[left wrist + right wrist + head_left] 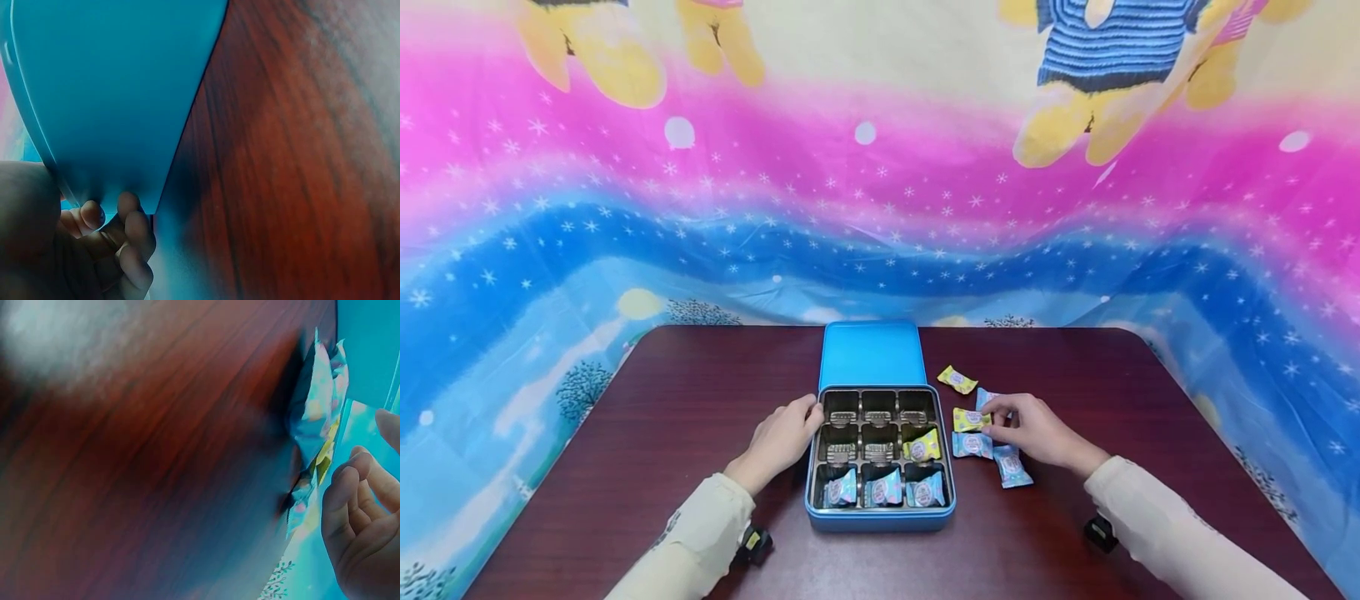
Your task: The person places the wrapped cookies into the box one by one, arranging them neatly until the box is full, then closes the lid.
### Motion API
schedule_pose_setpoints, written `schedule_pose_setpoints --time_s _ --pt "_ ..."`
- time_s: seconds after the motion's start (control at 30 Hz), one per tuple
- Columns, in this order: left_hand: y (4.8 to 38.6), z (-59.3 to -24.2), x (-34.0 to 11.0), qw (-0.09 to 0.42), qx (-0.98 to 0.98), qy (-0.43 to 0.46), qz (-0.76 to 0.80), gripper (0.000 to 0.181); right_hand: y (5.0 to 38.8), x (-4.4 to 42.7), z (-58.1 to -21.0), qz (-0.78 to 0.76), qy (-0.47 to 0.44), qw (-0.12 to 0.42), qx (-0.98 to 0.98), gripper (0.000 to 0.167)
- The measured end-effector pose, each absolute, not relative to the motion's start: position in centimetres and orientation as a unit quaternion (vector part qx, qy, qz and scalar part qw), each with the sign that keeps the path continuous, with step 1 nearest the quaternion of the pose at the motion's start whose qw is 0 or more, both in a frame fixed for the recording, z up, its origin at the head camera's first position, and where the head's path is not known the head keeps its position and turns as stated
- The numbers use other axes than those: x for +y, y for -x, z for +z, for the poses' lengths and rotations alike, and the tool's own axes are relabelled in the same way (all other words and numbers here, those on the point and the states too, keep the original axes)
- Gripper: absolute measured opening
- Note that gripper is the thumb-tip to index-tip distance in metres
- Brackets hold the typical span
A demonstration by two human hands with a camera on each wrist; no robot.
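Note:
In the head view an open blue tin holds a dark divided tray. Three blue-wrapped candies lie in its front row, and a yellow-wrapped candy sits in the middle row's right compartment. My left hand grips the tin's left side near the far corner; curled fingers touch the side wall in the left wrist view. Right of the tin, my right hand is over a loose yellow candy, thumb and index finger apart around its right end. The right wrist view shows a gap between thumb and fingers.
Around the right hand lie blue candies, one of them nearer me, and another yellow candy farther back. The tin's lid extends behind it. A patterned cloth surrounds the dark red table.

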State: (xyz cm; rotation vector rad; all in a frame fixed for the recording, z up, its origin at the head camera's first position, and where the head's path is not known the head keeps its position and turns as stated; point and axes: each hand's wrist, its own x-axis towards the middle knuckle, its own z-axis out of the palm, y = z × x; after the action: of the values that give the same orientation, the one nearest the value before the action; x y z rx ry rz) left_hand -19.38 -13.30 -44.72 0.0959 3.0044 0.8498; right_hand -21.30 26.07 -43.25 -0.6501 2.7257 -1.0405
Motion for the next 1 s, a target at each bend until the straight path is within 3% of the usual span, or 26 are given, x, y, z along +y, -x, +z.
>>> schedule_pose_setpoints --time_s 1.0 --pt "19.2 -44.5 -13.3 0.006 0.96 -0.033 0.279 0.026 23.2 27.1 -43.7 -0.33 0.236 0.113 0.907 0.032"
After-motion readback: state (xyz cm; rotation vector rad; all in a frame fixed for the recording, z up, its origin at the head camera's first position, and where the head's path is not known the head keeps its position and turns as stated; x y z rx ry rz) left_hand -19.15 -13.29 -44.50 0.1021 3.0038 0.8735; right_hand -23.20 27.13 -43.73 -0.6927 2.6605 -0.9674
